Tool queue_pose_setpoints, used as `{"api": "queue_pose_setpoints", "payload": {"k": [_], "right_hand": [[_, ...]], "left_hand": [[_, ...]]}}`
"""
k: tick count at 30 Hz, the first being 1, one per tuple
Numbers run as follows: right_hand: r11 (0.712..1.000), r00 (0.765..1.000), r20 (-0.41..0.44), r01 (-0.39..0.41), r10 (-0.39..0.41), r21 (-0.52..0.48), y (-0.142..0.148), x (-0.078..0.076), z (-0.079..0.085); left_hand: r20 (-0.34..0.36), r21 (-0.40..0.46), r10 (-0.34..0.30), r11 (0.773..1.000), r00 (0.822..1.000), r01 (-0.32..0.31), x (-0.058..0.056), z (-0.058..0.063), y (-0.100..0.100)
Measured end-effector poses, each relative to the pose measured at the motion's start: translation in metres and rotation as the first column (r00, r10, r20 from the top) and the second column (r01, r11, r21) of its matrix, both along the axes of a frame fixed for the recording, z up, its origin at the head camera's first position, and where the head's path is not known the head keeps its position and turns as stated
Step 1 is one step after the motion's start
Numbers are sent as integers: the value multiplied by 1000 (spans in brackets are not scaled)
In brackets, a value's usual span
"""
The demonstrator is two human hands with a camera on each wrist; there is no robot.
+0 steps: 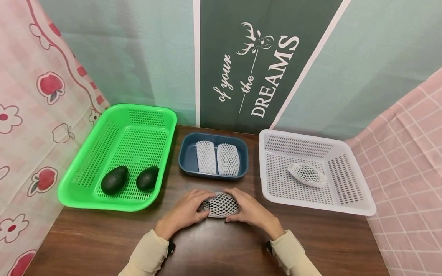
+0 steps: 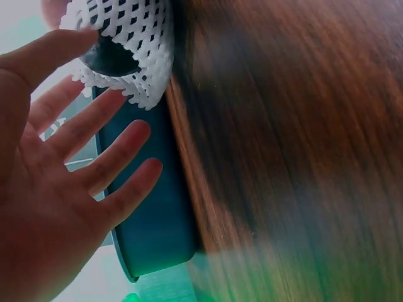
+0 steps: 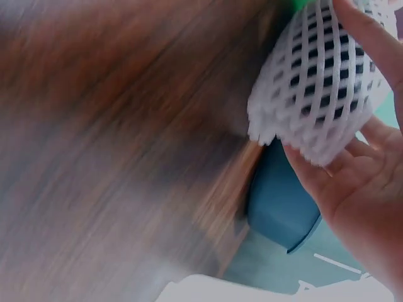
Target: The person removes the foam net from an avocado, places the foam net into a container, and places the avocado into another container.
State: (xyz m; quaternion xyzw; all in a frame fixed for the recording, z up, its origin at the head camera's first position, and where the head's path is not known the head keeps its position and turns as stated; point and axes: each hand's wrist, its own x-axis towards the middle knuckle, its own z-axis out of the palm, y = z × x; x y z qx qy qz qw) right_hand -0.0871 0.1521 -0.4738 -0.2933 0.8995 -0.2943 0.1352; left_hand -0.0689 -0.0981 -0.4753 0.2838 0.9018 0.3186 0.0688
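In the head view, both hands hold an avocado in a white foam net (image 1: 222, 205) over the table, in front of the blue tub. My left hand (image 1: 186, 209) grips its left end with thumb and fingers. Dark avocado skin (image 2: 114, 60) shows at the net's open end in the left wrist view, the thumb on it and the lower fingers spread. Around the right end curls my right hand (image 1: 251, 211), thumb on one side, fingers on the other. The net's frilled edge (image 3: 261, 129) sticks out beyond that end.
A green basket (image 1: 70, 184) at left holds two bare avocados (image 1: 114, 180). The blue tub (image 1: 188, 153) behind the hands contains two foam nets (image 1: 206, 157). At right, a white basket (image 1: 266, 168) holds a netted avocado (image 1: 307, 175). Fabric walls surround the wooden table (image 1: 214, 249).
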Motion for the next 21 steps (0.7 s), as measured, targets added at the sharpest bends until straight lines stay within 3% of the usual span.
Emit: {"api": "queue_pose_setpoints", "payload": {"k": [10,21], "right_hand": [[1000,1000,8,-14,14,-27,9,-6,0],[998,998,-34,-56,57,29,11,-10,2]], "left_hand": [[-2,-20,-12,1000,1000,12,-2,0,2],[-10,-9,3,1000,1000,-3,-1,-3,3]]}}
